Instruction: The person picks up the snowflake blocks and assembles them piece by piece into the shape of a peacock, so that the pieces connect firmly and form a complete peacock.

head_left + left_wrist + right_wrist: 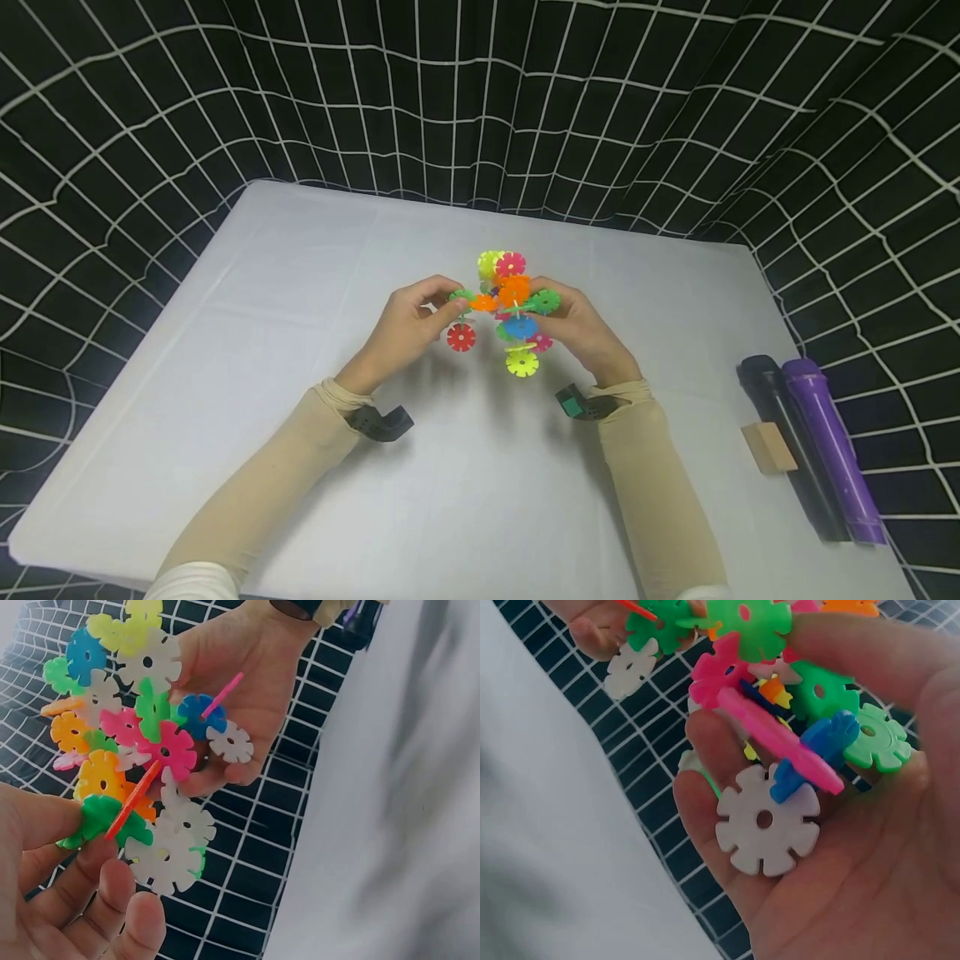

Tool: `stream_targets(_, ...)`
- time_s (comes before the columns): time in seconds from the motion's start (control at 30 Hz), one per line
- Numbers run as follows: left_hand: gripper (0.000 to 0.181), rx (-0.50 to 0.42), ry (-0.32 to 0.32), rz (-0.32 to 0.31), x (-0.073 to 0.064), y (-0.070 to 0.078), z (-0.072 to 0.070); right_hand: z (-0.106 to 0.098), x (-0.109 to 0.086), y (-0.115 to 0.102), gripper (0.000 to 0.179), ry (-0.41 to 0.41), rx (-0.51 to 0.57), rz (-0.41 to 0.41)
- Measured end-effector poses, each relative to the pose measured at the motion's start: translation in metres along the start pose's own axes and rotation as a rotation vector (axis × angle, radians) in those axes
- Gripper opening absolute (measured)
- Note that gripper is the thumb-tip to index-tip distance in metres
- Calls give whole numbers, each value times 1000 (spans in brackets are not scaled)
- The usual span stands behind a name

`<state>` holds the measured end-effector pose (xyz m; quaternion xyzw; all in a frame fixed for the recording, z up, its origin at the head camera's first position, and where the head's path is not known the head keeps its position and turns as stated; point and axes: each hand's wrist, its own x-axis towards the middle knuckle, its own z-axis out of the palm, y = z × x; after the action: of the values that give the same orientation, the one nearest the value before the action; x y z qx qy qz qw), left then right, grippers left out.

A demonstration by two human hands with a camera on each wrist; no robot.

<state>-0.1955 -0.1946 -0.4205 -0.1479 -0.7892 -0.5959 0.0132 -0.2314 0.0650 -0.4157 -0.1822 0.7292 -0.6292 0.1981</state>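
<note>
Both hands hold a colourful construction of slotted plastic flower discs [513, 292] over the white table. My left hand [416, 321] pinches a green disc [94, 814] at its left end between thumb and fingers. A red disc [461, 337] is slotted onto that green one and hangs below it. From the other side, my right hand [577, 329] supports the body of the construction, its thumb by a light green disc [757, 630]. A white disc [742, 844] and a pink disc [780, 742] lie over the right palm and fingers. Yellow discs [522, 362] stick out at the near end.
On the right side of the white table [300, 500] lie a black tube [798, 458] and a purple tube [832, 450], side by side. A small wooden block [768, 447] touches the black tube. Black cloth with a white grid [420, 100] hangs behind the table.
</note>
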Motion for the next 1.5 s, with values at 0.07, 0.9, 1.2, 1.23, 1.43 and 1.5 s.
stream_targets(0.07,20,7,4,-5,0,0,-1,1,0,-1,29,10,-28,14)
stream_targets(0.9,20,51,51,1,2,-9,7,24,12,4,11,211,-7,28)
stream_targets(1.2,26,-17,116,-123,10,-22,-1,29,20,14,29,363,13,128)
stream_targets(1.23,26,-26,123,-130,11,-24,-2,29,21,16,32,392,20,143)
stream_targets(1.43,26,-35,103,-157,13,-27,-5,25,28,30,39,494,66,164)
stream_targets(1.5,25,-30,93,-160,13,-27,-5,24,31,35,39,514,66,171)
